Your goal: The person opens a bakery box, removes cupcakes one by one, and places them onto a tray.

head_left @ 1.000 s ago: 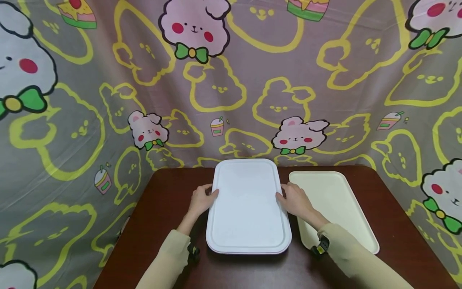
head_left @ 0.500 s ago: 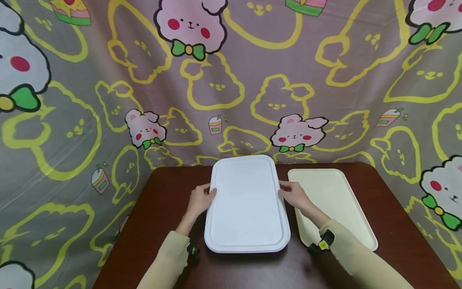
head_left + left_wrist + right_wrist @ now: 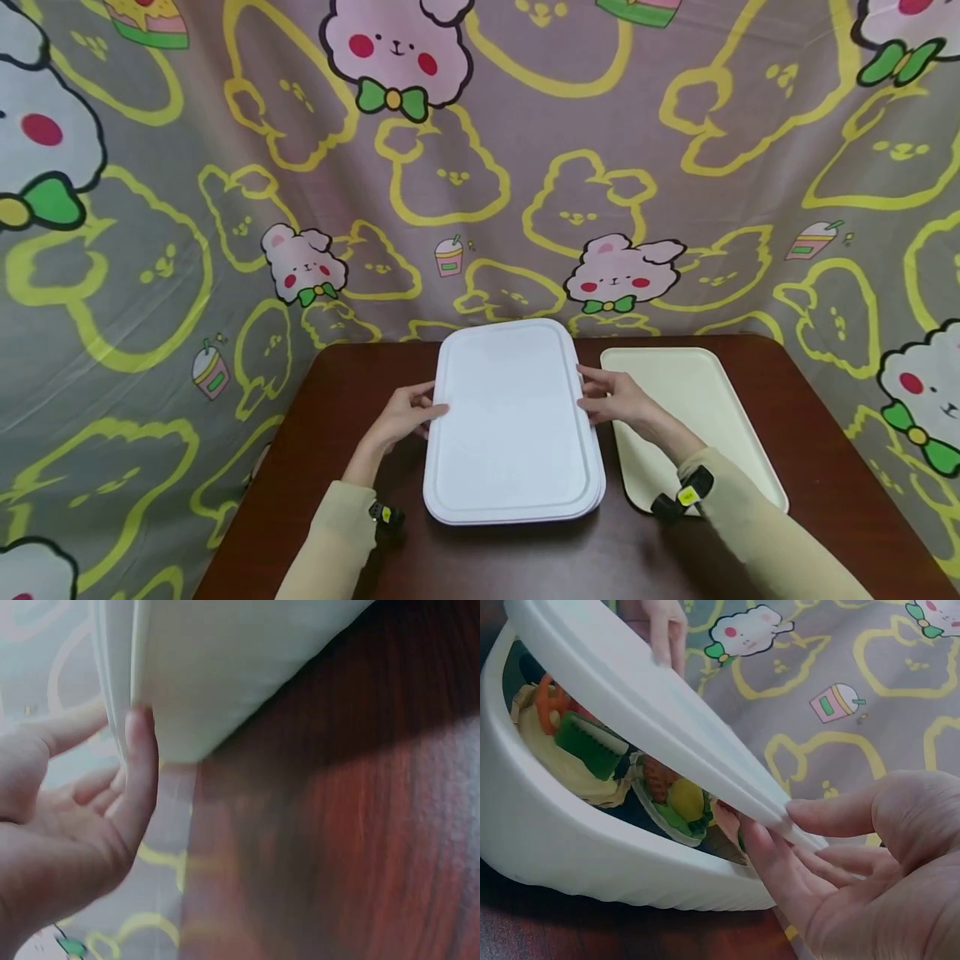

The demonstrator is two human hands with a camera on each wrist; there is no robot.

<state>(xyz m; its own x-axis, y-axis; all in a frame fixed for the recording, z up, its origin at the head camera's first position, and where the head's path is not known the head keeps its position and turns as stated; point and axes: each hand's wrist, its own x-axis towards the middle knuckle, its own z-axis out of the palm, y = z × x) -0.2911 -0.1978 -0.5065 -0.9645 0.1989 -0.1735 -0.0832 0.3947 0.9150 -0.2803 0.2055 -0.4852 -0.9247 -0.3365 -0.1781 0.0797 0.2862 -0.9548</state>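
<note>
A white lid sits tilted over a white box, raised on the right side. In the right wrist view a gap between lid and box shows food-like items inside: a green piece, an orange curl and a yellow round thing. My right hand pinches the lid's right edge, thumb on top and fingers beneath. On the opposite edge my left hand holds the lid between thumb and fingers. The rest of the contents is hidden by the lid.
A cream tray lies to the right of the box, partly under my right forearm. The dark red-brown table carries both. Patterned cloth hangs behind and at the sides.
The lid's right side has risen off the box and shifted slightly. My right fingers have moved under its edge, and my left hand has changed its hold on the left edge.
</note>
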